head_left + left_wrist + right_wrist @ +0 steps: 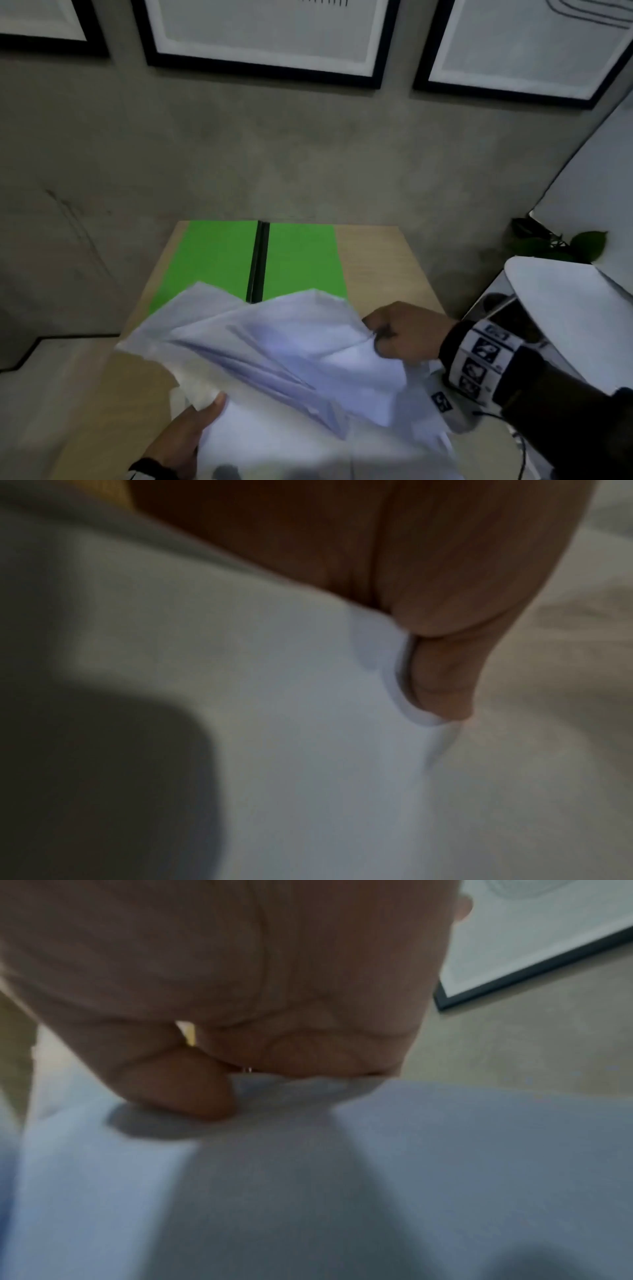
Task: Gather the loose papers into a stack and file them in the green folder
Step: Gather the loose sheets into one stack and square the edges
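A loose sheaf of white papers (291,359) is held above the wooden worktop (383,267), the right hand (404,334) pinching its right edge, the left hand (186,433) gripping the near-left corner. Behind it, the green folder (212,260) lies open.

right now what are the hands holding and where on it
Both hold the loose papers: the right hand pinches their right edge, the left hand grips the near-left edge. The green folder lies open, untouched.
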Demonstrator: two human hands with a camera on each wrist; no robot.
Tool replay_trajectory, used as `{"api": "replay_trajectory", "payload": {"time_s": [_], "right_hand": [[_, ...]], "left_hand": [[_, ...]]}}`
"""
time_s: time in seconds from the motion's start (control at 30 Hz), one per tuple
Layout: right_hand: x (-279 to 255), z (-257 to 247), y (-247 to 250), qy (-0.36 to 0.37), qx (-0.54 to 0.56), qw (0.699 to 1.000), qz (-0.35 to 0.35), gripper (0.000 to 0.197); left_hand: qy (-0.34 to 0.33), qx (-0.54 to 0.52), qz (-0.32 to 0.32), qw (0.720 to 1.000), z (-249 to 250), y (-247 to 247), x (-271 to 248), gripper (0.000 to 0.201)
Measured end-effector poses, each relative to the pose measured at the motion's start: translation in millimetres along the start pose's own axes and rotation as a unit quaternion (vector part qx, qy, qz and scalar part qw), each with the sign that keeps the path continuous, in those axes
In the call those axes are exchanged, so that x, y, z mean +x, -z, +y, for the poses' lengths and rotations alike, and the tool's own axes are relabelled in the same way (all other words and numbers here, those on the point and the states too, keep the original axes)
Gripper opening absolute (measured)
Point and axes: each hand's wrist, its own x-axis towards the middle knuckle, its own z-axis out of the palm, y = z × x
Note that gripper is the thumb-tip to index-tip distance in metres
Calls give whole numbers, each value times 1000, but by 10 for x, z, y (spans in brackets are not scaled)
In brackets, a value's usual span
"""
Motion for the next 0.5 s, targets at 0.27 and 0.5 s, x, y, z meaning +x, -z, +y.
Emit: {"api": "replay_trajectory", "payload": {"time_s": [0.27, 0.5], "right_hand": [[121, 48, -234, 14, 132, 988, 72, 42], [-177, 271, 557, -45, 227, 933, 276, 36]], "left_hand": [[-15, 49, 111, 992, -98, 121, 119, 54], [-42, 24, 115, 992, -140, 241, 91, 44]]}}
